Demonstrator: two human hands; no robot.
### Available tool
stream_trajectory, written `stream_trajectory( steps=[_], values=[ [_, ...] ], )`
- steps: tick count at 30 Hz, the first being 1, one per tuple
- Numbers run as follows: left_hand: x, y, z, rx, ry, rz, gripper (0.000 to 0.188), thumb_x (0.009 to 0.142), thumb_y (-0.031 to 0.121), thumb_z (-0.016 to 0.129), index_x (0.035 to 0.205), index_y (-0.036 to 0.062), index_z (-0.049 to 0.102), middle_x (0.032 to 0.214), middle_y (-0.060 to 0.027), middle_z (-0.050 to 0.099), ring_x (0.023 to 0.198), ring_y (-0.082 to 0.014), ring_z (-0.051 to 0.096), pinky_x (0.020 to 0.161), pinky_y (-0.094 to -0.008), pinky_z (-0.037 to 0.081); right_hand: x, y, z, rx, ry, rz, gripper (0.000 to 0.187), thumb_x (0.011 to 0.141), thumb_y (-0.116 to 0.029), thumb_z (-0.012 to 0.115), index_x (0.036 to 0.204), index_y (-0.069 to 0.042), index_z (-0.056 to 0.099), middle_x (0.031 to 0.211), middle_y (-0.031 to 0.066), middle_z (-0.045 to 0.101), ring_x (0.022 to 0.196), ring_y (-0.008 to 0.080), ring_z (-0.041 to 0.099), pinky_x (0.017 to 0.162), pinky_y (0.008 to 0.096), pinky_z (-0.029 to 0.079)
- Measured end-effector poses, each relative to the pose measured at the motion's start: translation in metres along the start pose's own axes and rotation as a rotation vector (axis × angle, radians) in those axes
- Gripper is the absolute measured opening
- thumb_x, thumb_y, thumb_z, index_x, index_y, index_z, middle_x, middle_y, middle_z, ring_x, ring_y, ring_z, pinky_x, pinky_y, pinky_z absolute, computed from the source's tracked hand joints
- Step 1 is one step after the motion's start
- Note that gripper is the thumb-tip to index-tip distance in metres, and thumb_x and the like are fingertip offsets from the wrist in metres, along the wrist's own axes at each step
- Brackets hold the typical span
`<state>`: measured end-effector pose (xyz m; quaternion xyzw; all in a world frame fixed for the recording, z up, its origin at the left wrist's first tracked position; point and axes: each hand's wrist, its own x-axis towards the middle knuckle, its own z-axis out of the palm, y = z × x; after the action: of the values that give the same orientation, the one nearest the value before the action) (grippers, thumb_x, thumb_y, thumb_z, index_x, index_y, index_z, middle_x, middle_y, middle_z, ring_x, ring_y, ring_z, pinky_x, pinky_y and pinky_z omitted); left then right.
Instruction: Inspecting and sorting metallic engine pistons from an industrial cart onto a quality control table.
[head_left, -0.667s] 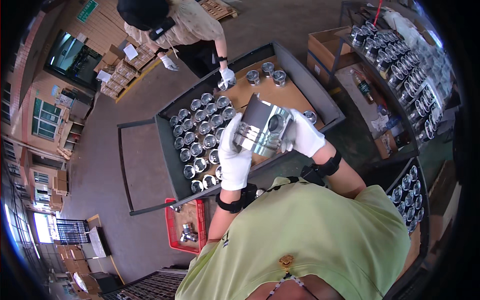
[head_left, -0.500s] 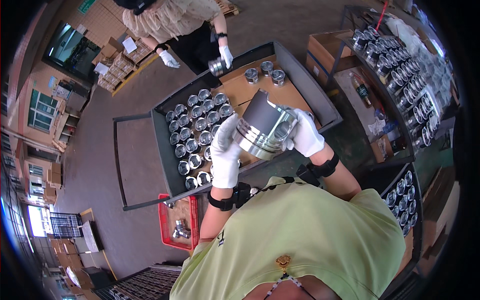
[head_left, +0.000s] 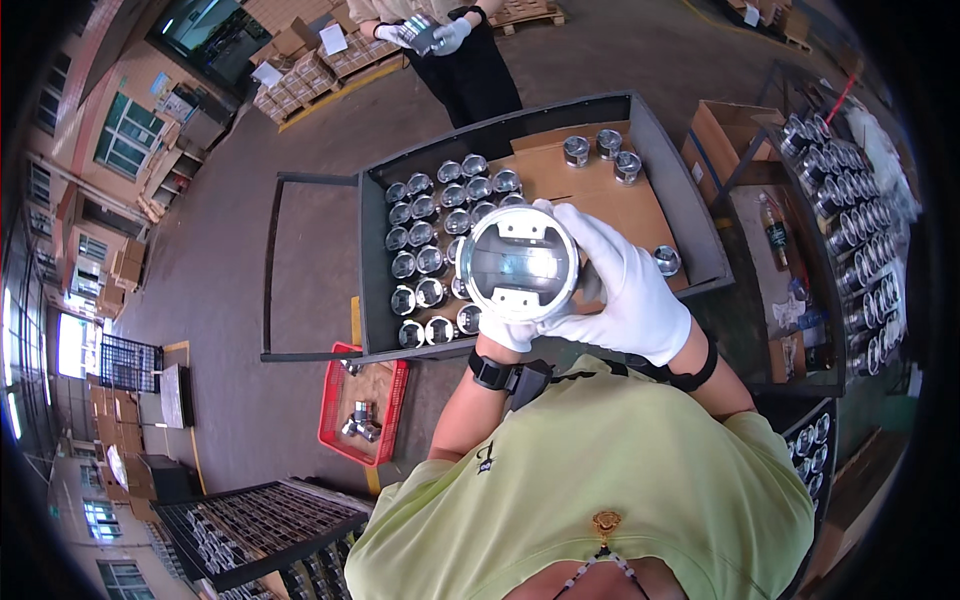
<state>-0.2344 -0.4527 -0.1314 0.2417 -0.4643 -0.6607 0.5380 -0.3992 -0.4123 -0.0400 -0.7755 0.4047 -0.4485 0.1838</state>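
Observation:
A large metal engine piston [head_left: 521, 263] is held up before my chest, one round end turned toward me with a shiny rim and two pale blocks inside it. My gloved right hand [head_left: 630, 295] grips its right side, thumb below and fingers behind. Under the lower left of the piston is my gloved left hand [head_left: 506, 333], holding it from beneath; its fingers are mostly hidden. Beyond my hands, several pistons [head_left: 429, 262] stand in rows in the left of a grey metal bin [head_left: 545, 112].
Cardboard [head_left: 575, 205] lines the bin, with a few pistons on its right. A red crate [head_left: 374, 447] holds metal parts at lower left. A rack of pistons [head_left: 862, 235] stands right. Across the bin, a gloved co-worker holds another piston [head_left: 420, 35].
The piston has turned from lying sideways to end-on toward me. My left hand has shifted beneath it. The co-worker has moved back from the bin, bringing both hands to their piston.

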Motion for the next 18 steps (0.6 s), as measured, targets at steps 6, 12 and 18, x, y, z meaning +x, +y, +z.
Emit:
stream_trajectory(
  steps=[6, 12, 18],
  values=[
    [0.007, 0.021, -0.016, -0.775, -0.042, -0.146, 0.067, 0.094, 0.051, 0.045, 0.142, 0.0043, 0.038, 0.133, -0.0133, 0.052, 0.121, -0.0266, 0.051, 0.102, -0.0415, 0.043, -0.002, 0.010, 0.009, -0.035, -0.036, 0.041, 0.094, 0.055, -0.018, 0.085, 0.139, -0.009, 0.044, 0.128, 0.0156, 0.054, 0.113, 0.0346, 0.057, 0.094, 0.0391, 0.048],
    [0.007, 0.040, -0.025, -0.681, 0.036, -0.139, 0.065, 0.093, 0.047, 0.049, 0.141, 0.0041, 0.039, 0.134, -0.0101, 0.051, 0.124, -0.0230, 0.049, 0.105, -0.0410, 0.039, -0.002, 0.023, 0.027, -0.040, -0.002, 0.081, 0.093, 0.054, -0.018, 0.087, 0.137, -0.009, 0.046, 0.127, 0.0148, 0.055, 0.115, 0.0327, 0.055, 0.097, 0.0384, 0.045],
    [0.009, 0.035, -0.054, -0.637, 0.037, -0.116, 0.060, 0.095, 0.042, 0.049, 0.140, 0.0032, 0.040, 0.136, -0.0097, 0.050, 0.123, -0.0227, 0.049, 0.107, -0.0397, 0.037, 0.000, 0.008, 0.035, 0.058, 0.050, 0.247, 0.076, 0.059, -0.016, 0.086, 0.127, -0.006, 0.055, 0.114, 0.0120, 0.060, 0.088, 0.0191, 0.059, 0.077, 0.0290, 0.050]
  ],
)
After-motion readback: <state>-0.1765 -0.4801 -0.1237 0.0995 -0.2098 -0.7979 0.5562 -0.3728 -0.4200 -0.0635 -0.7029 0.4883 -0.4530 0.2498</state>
